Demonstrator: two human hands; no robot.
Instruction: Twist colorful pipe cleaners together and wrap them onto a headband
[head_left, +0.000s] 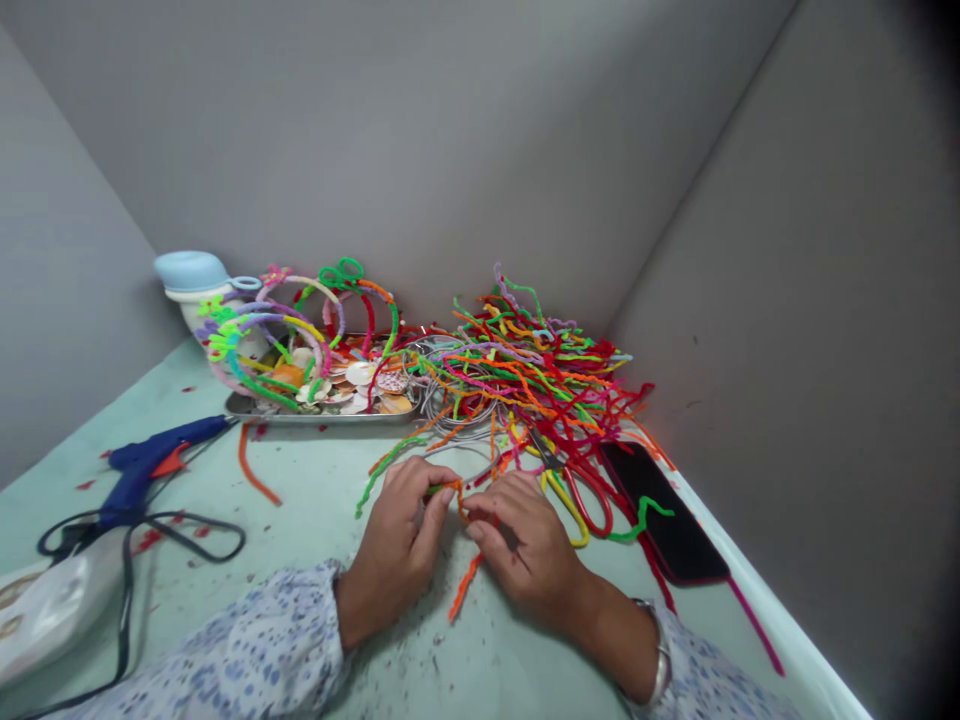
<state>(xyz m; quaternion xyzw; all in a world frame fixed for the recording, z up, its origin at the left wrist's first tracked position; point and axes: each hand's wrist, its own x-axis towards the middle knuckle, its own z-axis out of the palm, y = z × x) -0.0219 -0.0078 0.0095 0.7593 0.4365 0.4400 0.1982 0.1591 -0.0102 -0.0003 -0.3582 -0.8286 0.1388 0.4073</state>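
Note:
Low over the table's middle, my left hand (409, 545) pinches a pipe cleaner whose green part shows at the fingertips and on the far side. Facing it, my right hand (529, 545) has thumb and forefinger closed on the orange pipe cleaner (461, 498), which bends between the two hands. An orange end (466, 588) hangs below the right fingertips. The green fuzzy length (382, 480) sticks out beyond the left knuckles; whether it joins the orange one is hidden by the fingers. Just behind the right hand lie scissors (587, 495) with red and yellow handles.
A heap of colourful pipe cleaners (525, 360) and coiled wire lies at the back. Left of it, a metal tray (322, 416) holds shells and wrapped headbands, beside a white bottle (196, 290). A blue glue gun (150, 465) with cord lies left, a black phone (667, 530) right.

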